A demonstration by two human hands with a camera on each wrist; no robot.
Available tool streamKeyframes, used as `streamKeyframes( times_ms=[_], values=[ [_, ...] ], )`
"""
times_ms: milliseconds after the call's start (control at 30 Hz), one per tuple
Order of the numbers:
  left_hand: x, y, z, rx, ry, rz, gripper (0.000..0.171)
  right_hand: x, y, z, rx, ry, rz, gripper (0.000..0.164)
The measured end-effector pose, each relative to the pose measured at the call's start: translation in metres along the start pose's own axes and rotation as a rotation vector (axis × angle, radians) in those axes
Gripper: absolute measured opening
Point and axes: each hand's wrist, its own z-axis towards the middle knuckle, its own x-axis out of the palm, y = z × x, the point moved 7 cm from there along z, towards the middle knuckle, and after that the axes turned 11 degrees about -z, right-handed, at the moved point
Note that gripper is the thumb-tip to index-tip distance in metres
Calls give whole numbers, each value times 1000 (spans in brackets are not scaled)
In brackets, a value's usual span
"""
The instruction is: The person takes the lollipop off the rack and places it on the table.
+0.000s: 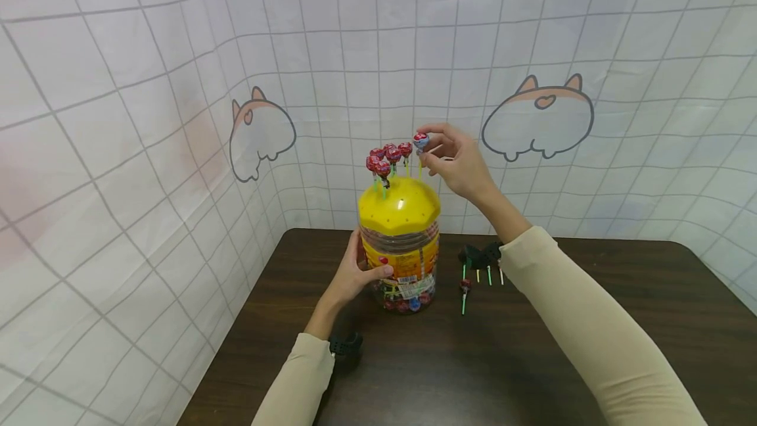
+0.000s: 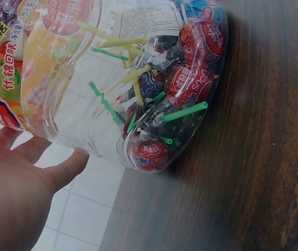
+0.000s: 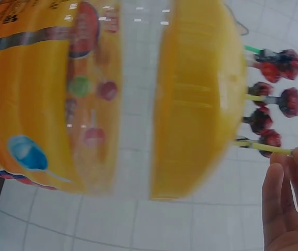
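A clear plastic candy jar (image 1: 408, 258) with an orange label and a domed yellow lid (image 1: 399, 206) stands upright on the table. My left hand (image 1: 353, 275) grips its left side, thumb across the front. Several red-wrapped lollipops (image 1: 390, 152) stick up from holes in the lid. Above the lid's right part, my right hand (image 1: 454, 160) pinches a blue-and-red lollipop (image 1: 420, 141) by its upper end. Its yellow stick (image 3: 266, 148) points down at the lid; whether the tip sits in a hole I cannot tell. More lollipops (image 2: 190, 83) lie loose inside the jar's bottom.
On the dark wooden table (image 1: 414, 367), right of the jar, lie a red lollipop (image 1: 464, 286) and a dark bundle (image 1: 480, 255) with several sticks poking out, partly behind my right sleeve. A white gridded curtain (image 1: 378, 31) hangs behind and to the left.
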Motion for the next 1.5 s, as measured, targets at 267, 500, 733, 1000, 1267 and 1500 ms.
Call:
streamKeyframes(
  times_ms=[267, 500, 733, 1000, 1267, 1500],
  values=[
    [-1, 2, -1, -4, -8, 15, 97, -15, 5, -4, 31, -9, 59, 41],
    [-3, 3, 0, 9, -7, 3, 96, -24, -3, -16, 93, 13, 110, 40],
    [-3, 3, 0, 4, -13, 15, 97, -33, -12, -33, 121, 38, 133, 39],
    [-3, 4, 1, 1, -14, 14, 97, -38, -30, -53, 157, 76, 144, 37],
    [-1, 2, 2, 10, -2, 3, 97, -36, -53, -81, 186, 148, 118, 37],
    [-1, 2, 2, 9, 2, 1, 96, -24, -81, -112, 289, 203, 105, 38]
  ],
)
